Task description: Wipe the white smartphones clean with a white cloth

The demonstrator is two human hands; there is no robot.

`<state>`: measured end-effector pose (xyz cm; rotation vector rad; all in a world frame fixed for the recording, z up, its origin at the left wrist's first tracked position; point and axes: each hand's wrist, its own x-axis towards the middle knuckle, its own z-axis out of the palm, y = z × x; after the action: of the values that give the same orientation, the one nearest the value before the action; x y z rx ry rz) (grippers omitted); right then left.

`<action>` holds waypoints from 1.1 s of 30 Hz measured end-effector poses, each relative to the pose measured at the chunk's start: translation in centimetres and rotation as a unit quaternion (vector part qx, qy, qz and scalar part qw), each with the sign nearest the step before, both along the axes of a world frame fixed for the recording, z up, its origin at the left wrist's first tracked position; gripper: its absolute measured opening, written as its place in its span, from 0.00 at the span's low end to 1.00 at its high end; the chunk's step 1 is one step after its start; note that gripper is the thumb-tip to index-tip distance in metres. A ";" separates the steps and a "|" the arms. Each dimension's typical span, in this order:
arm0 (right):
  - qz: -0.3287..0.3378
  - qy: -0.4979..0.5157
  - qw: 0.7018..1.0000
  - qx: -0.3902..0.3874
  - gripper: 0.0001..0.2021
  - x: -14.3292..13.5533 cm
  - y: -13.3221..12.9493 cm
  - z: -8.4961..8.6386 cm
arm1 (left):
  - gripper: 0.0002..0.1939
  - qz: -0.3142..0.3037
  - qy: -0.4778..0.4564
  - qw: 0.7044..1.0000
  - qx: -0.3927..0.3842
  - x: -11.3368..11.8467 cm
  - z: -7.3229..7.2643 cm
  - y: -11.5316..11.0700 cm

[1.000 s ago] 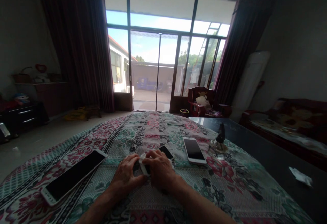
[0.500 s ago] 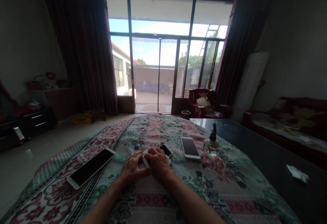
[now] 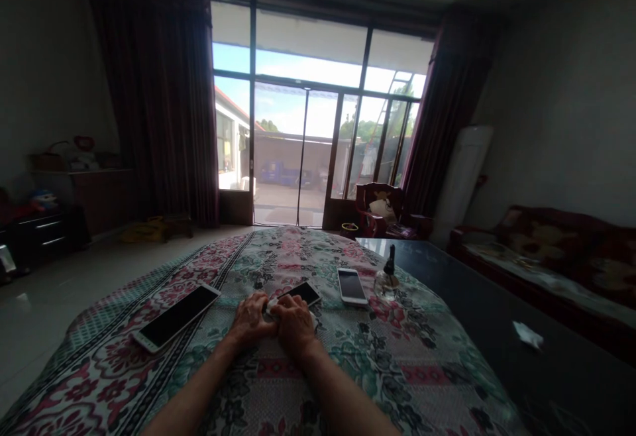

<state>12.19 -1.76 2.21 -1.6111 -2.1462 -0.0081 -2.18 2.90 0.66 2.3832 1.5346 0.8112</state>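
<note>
Low in the centre, my left hand (image 3: 252,317) and my right hand (image 3: 295,320) meet over the floral cloth (image 3: 348,383). Both have curled fingers around a small white item (image 3: 271,306), mostly hidden, perhaps a tissue. Just beyond my right hand lies a dark-screened phone (image 3: 305,293), partly covered by it. A white phone (image 3: 352,286) rests further right, beside a clear round bottle (image 3: 386,283) with a black top. To the left is a larger white-framed phone (image 3: 177,317), lying at a slant.
A dark glossy table (image 3: 467,303) on the right holds a crumpled white tissue (image 3: 528,336). Beyond are a wooden armchair (image 3: 380,211), a sofa (image 3: 546,250), glass doors (image 3: 293,158) and dark curtains (image 3: 163,111).
The view has turned, so the room tilts and the right-hand objects appear further left. My hands are closer together, and more of the phone beyond my right hand shows.
</note>
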 end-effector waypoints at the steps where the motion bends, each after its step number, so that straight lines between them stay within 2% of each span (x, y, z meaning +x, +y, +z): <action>1: -0.004 0.008 1.000 0.005 0.10 -0.1 -0.4 -0.1 | 0.17 -0.001 -0.002 1.000 0.002 -0.1 0.0 -0.2; 7: 0.003 0.035 0.999 0.022 0.09 -0.4 -3.0 -1.0 | 0.20 -0.010 -0.012 1.000 0.010 -0.9 -0.2 -1.1; 11: -0.005 0.024 1.000 0.018 0.11 0.9 -3.2 -0.8 | 0.22 -0.020 -0.019 1.000 0.007 -1.1 -0.1 -1.4; 18: -0.158 0.021 0.987 0.023 0.18 6.0 -0.4 -0.1 | 0.27 -0.030 -0.020 0.999 -0.011 -1.2 0.0 -1.1; 22: -0.206 0.017 0.978 0.022 0.19 6.8 0.0 -0.5 | 0.28 -0.034 -0.014 0.999 -0.023 -1.3 -0.1 -0.9; 27: -0.167 0.035 0.985 0.000 0.18 4.9 -1.0 -0.5 | 0.28 -0.034 -0.010 0.999 -0.033 -1.4 -0.1 -0.8; 33: -0.042 0.059 0.997 -0.006 0.12 1.0 -2.3 -1.1 | 0.26 -0.037 -0.007 0.999 -0.029 -1.5 -0.7 -0.3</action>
<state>13.18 -4.03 1.08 -1.6652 -1.9915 0.0720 -3.72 2.58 -0.06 2.3720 1.4353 0.7563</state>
